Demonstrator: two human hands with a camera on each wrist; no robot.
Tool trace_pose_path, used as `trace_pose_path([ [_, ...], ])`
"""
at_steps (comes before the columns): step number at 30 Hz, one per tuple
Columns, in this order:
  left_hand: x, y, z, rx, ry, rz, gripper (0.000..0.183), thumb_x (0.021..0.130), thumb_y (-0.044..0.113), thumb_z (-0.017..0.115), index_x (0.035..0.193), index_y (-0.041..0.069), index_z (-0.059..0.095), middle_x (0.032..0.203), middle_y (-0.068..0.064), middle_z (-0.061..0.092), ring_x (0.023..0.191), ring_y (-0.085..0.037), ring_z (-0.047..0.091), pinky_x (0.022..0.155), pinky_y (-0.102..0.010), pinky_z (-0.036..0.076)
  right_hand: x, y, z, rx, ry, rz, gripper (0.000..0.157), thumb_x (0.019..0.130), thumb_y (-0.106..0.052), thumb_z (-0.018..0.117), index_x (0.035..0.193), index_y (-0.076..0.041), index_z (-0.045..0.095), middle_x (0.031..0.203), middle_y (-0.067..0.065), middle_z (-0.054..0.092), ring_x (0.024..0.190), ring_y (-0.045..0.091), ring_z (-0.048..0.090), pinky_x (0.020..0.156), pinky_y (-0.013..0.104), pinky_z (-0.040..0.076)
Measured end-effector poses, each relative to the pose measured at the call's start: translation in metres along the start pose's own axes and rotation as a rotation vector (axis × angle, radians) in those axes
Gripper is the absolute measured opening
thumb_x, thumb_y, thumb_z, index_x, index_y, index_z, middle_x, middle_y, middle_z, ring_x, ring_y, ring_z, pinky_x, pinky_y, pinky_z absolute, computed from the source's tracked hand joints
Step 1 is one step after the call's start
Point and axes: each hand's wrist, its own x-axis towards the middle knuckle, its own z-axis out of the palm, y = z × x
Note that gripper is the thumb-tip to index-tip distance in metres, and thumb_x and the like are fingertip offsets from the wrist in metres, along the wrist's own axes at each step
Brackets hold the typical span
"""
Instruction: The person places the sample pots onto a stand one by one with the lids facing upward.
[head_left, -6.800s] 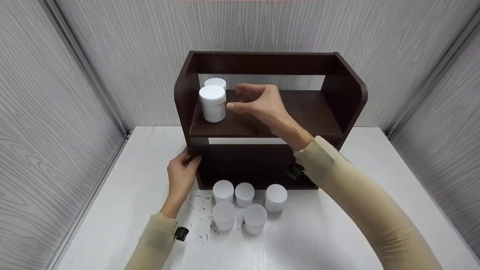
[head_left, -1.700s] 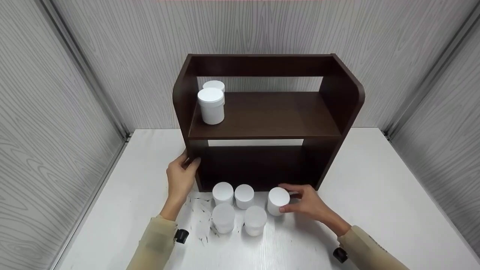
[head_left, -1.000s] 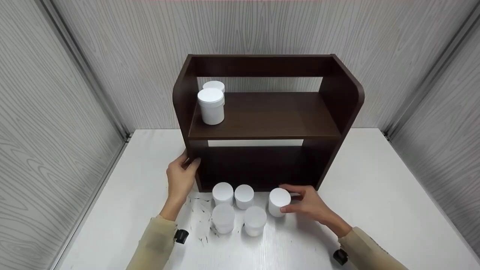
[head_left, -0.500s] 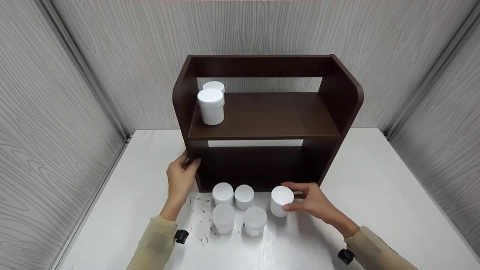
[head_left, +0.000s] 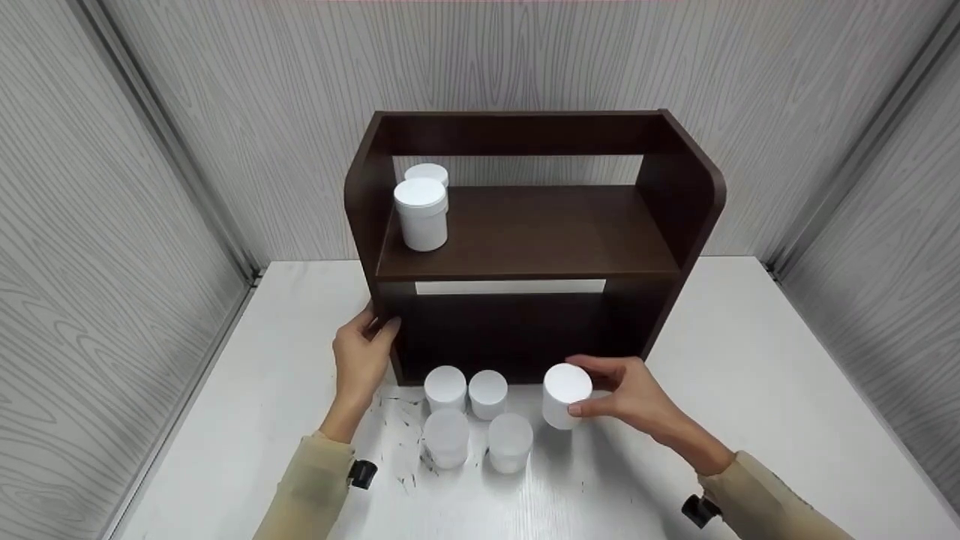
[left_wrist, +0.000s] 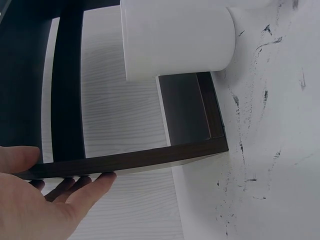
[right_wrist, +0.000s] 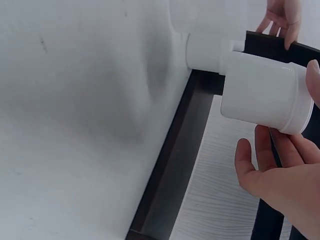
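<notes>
My right hand (head_left: 634, 394) pinches a white lidded jar (head_left: 566, 401) between thumb and fingers, above the table in front of the shelf's lower right. In the right wrist view, the thumb is at the lid end of that jar (right_wrist: 262, 90), with fingers of my right hand (right_wrist: 285, 185) along its other side. My left hand (head_left: 362, 360) grips the left side panel of a dark brown two-tier shelf (head_left: 540, 232). Seen from the left wrist, the thumb and fingers of my left hand (left_wrist: 42, 205) lie on opposite faces of the panel (left_wrist: 135, 159).
Two white jars (head_left: 424, 225) stand one behind the other at the left of the upper tier. Several more jars (head_left: 510, 442) are grouped on the white table (head_left: 720, 360) before the shelf. Grey wood-grain walls (head_left: 510, 60) enclose the back and sides.
Earlier, my right hand was beside the front jar on the upper tier. It then came down to a table jar, gripped it and has now raised it slightly. My left hand has stayed put.
</notes>
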Motion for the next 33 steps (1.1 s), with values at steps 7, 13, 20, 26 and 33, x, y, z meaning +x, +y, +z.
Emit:
trace_pose_path([
  [7, 0.0, 0.001, 0.0, 0.009, 0.012, -0.002, 0.046, 0.101, 0.006, 0.068, 0.143, -0.008, 0.059, 0.139, -0.026, 0.064, 0.121, -0.038, 0.068, 0.095, -0.035, 0.059, -0.001, -0.023, 0.001, -0.022, 0.005, -0.014, 0.072, 0.074, -0.008, 0.096, 0.138, 0.004, 0.066, 0.128, 0.015, 0.072, 0.109, 0.027, 0.071, 0.091, 0.028, 0.058],
  [13, 0.001, 0.0, 0.001, -0.001, 0.011, -0.013, 0.045, 0.1, 0.006, 0.069, 0.143, -0.008, 0.059, 0.141, -0.026, 0.062, 0.122, -0.038, 0.067, 0.096, -0.035, 0.058, 0.0, -0.044, 0.0, 0.001, -0.006, 0.002, 0.072, 0.076, -0.007, 0.095, 0.14, 0.005, 0.064, 0.129, 0.015, 0.072, 0.111, 0.028, 0.072, 0.091, 0.03, 0.06],
  [20, 0.0, 0.001, 0.001, 0.015, 0.018, -0.001, 0.044, 0.1, 0.006, 0.069, 0.141, -0.006, 0.061, 0.139, -0.024, 0.064, 0.12, -0.037, 0.069, 0.096, -0.037, 0.059, 0.001, -0.067, -0.001, 0.019, 0.009, -0.001, 0.072, 0.075, -0.006, 0.095, 0.14, 0.004, 0.065, 0.13, 0.016, 0.071, 0.113, 0.029, 0.072, 0.091, 0.033, 0.061],
  [26, 0.001, 0.001, 0.001, 0.001, 0.016, -0.005, 0.046, 0.1, 0.006, 0.069, 0.143, -0.007, 0.059, 0.14, -0.025, 0.063, 0.122, -0.038, 0.067, 0.097, -0.037, 0.058, 0.003, -0.083, -0.002, 0.014, 0.026, -0.013, 0.071, 0.074, -0.006, 0.095, 0.139, 0.003, 0.066, 0.129, 0.015, 0.072, 0.111, 0.029, 0.073, 0.09, 0.032, 0.061],
  [33, 0.0, -0.001, 0.0, -0.012, -0.003, -0.001, 0.044, 0.103, 0.008, 0.066, 0.143, -0.009, 0.058, 0.145, -0.026, 0.059, 0.128, -0.04, 0.063, 0.1, -0.039, 0.056, 0.006, -0.102, -0.003, 0.035, 0.025, -0.016, 0.07, 0.074, -0.005, 0.095, 0.138, 0.001, 0.067, 0.126, 0.014, 0.073, 0.111, 0.029, 0.073, 0.091, 0.034, 0.061],
])
